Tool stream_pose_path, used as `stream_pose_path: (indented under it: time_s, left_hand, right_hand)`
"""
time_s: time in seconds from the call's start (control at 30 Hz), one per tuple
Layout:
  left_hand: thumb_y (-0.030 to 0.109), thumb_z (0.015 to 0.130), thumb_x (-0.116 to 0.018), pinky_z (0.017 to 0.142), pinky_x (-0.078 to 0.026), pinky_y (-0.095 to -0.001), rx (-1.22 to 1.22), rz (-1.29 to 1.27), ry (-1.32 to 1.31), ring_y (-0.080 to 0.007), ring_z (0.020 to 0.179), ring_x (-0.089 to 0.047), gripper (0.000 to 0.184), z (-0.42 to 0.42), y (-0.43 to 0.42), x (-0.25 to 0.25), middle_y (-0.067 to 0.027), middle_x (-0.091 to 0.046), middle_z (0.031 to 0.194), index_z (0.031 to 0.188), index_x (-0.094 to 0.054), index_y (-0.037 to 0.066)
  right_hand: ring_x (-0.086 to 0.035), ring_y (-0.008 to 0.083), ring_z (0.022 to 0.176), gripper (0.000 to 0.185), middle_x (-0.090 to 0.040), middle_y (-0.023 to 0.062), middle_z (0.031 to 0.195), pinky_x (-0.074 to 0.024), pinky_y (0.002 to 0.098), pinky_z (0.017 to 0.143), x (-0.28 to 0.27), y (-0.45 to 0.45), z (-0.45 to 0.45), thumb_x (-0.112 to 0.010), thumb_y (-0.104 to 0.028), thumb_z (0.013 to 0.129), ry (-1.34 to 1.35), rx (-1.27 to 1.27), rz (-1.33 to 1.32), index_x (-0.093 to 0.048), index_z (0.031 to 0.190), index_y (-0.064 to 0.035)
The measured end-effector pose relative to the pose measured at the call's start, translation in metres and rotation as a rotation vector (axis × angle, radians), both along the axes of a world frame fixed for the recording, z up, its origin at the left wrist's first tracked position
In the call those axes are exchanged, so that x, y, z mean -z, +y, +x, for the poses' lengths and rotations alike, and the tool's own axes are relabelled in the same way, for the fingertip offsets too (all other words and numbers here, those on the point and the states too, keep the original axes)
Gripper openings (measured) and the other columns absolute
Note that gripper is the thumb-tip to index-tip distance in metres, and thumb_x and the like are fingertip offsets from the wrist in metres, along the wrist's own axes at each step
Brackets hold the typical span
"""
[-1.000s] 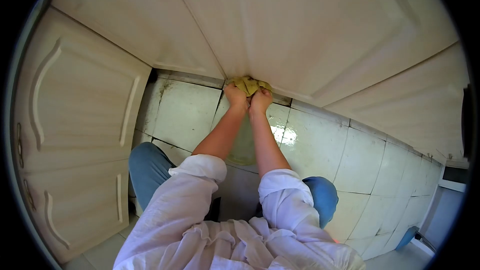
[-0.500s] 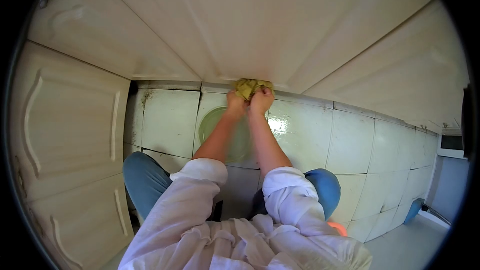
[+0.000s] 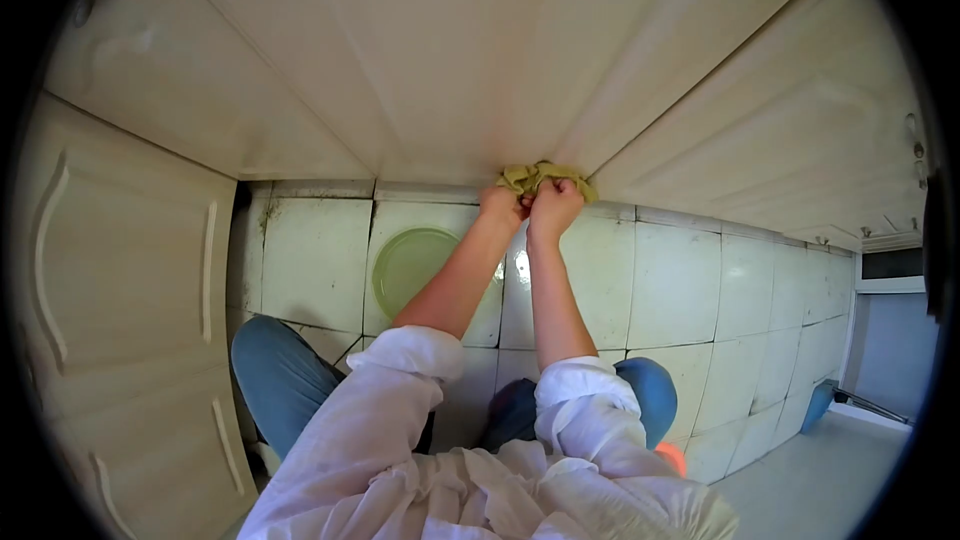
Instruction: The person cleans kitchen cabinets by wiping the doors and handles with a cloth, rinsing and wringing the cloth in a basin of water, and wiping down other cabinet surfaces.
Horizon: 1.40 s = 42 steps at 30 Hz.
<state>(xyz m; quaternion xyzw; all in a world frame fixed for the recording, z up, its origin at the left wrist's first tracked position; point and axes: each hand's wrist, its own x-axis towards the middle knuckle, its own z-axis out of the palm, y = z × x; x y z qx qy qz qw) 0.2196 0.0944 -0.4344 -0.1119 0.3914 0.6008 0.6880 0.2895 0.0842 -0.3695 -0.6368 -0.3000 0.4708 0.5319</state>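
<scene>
A crumpled yellow-green cloth (image 3: 520, 178) is bunched against the lower edge of the cabinet doors (image 3: 450, 70). My left hand (image 3: 503, 204) grips its left part, fingers closed. Close beside it, my right hand (image 3: 556, 204) is closed on the right part of the same cloth. A round green basin (image 3: 405, 265) sits on the tiled floor below my left forearm, which covers its right side.
White floor tiles (image 3: 672, 280) with dark joints run along the cabinet base. More cabinet doors (image 3: 130, 240) stand on the left. At the right are a blue object with a handle (image 3: 818, 406) and an orange thing (image 3: 672, 457) beside my knee.
Both hands and the cloth have slid to the right along the cabinet's bottom edge. The view has shifted slightly, and more of the basin shows now.
</scene>
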Motion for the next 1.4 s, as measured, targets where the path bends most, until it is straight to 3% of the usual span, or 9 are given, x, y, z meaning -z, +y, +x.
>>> stream_pose_path:
  time_s: [0.07, 0.17, 0.27, 0.33, 0.5, 0.77, 1.1, 1.23, 1.4]
  left_hand:
    - [0.015, 0.096, -0.046, 0.054, -0.053, -0.0341, 0.051, -0.058, 0.105, -0.0199, 0.062, -0.06, 0.015, 0.0, 0.014, 0.013, -0.0082, -0.063, 0.083, 0.093, -0.059, 0.006]
    - [0.015, 0.096, -0.04, 0.042, -0.043, -0.0297, -0.021, -0.202, -0.02, -0.0182, 0.052, -0.054, 0.019, -0.007, 0.014, 0.002, -0.0056, -0.06, 0.076, 0.088, -0.057, 0.011]
    - [0.018, 0.097, -0.036, 0.052, -0.051, -0.0341, 0.021, -0.202, -0.178, -0.0221, 0.067, -0.061, 0.024, -0.028, 0.019, -0.037, -0.0076, -0.063, 0.088, 0.096, -0.058, 0.01]
    - [0.024, 0.097, -0.039, 0.084, -0.051, -0.0477, -0.075, -0.129, -0.23, -0.0286, 0.1, -0.062, 0.03, -0.036, 0.017, -0.082, -0.0112, -0.062, 0.114, 0.11, -0.059, 0.005]
    - [0.026, 0.098, -0.033, 0.099, -0.037, -0.0538, 0.037, -0.084, -0.194, -0.0281, 0.115, -0.052, 0.037, -0.034, 0.006, -0.229, -0.0111, -0.055, 0.127, 0.121, -0.054, 0.006]
    - [0.018, 0.098, -0.027, 0.109, -0.023, -0.0548, 0.352, 0.4, -0.366, -0.0316, 0.129, -0.038, 0.04, -0.06, -0.026, -0.416, -0.0159, -0.042, 0.139, 0.132, -0.043, 0.002]
    - [0.023, 0.098, -0.038, 0.104, -0.027, -0.0571, 0.166, 0.303, -0.275, -0.0295, 0.126, -0.041, 0.036, -0.071, -0.025, -0.31, -0.0148, -0.044, 0.136, 0.127, -0.045, 0.002]
    - [0.024, 0.097, -0.04, 0.103, -0.031, -0.0543, 0.047, 0.129, -0.097, -0.0286, 0.12, -0.048, 0.031, -0.086, -0.06, -0.257, -0.009, -0.05, 0.131, 0.12, -0.05, 0.007]
    - [0.015, 0.092, -0.054, 0.083, -0.045, -0.0415, 0.07, -0.05, 0.078, -0.02, 0.101, -0.055, 0.023, -0.113, -0.117, -0.169, -0.005, -0.058, 0.109, 0.115, -0.052, 0.011]
  right_hand:
    - [-0.061, 0.0227, 0.061, 0.01, -0.061, 0.0145, 0.064, -0.0463, 0.0359, 0.055, 0.036, 0.005, 0.001, -0.057, 0.001, 0.077, -0.289, 0.03, 0.165, -0.057, 0.075, 0.0103]
    - [-0.062, 0.0293, 0.065, 0.014, -0.062, 0.0199, 0.068, -0.0475, 0.0411, 0.064, 0.042, 0.006, -0.007, -0.057, -0.004, 0.076, -0.183, 0.103, 0.098, -0.059, 0.076, 0.0104]
    - [-0.063, 0.0366, 0.07, 0.019, -0.063, 0.0238, 0.071, -0.0477, 0.0452, 0.068, 0.015, 0.004, -0.019, -0.055, -0.009, 0.078, -0.412, 0.1, 0.13, -0.061, 0.075, 0.0092]
    - [-0.062, 0.0406, 0.073, 0.022, -0.063, 0.0259, 0.073, -0.0474, 0.0476, 0.07, -0.013, 0.008, -0.022, -0.055, -0.012, 0.079, -0.584, 0.053, 0.145, -0.061, 0.075, 0.0088]
    - [-0.06, 0.0433, 0.064, 0.027, -0.06, 0.0282, 0.068, -0.0477, 0.0496, 0.062, -0.131, 0.007, -0.001, -0.054, -0.017, 0.079, -0.801, -0.215, 0.35, -0.061, 0.07, 0.0077]
    - [-0.059, 0.0411, 0.055, 0.028, -0.059, 0.0235, 0.06, -0.0477, 0.0507, 0.057, -0.334, 0.0, -0.011, -0.055, -0.022, 0.081, -0.891, -0.124, 0.717, -0.06, 0.065, 0.0011]
    - [-0.059, 0.0402, 0.056, 0.028, -0.061, 0.0208, 0.064, -0.0482, 0.0489, 0.055, -0.253, -0.004, -0.024, -0.056, -0.027, 0.083, -0.91, -0.059, 0.704, -0.056, 0.072, -0.0014]
    - [-0.062, 0.0234, 0.061, 0.011, -0.058, 0.0086, 0.064, -0.0532, 0.0386, 0.055, -0.164, -0.037, 0.001, -0.06, -0.013, 0.079, -0.206, -0.542, 0.109, -0.054, 0.074, -0.0049]
    - [-0.062, 0.0173, 0.074, 0.006, -0.058, 0.0052, 0.084, -0.0551, 0.0369, 0.063, -0.106, -0.093, 0.012, -0.058, -0.007, 0.082, 0.447, -0.153, -0.021, -0.054, 0.086, -0.0045]
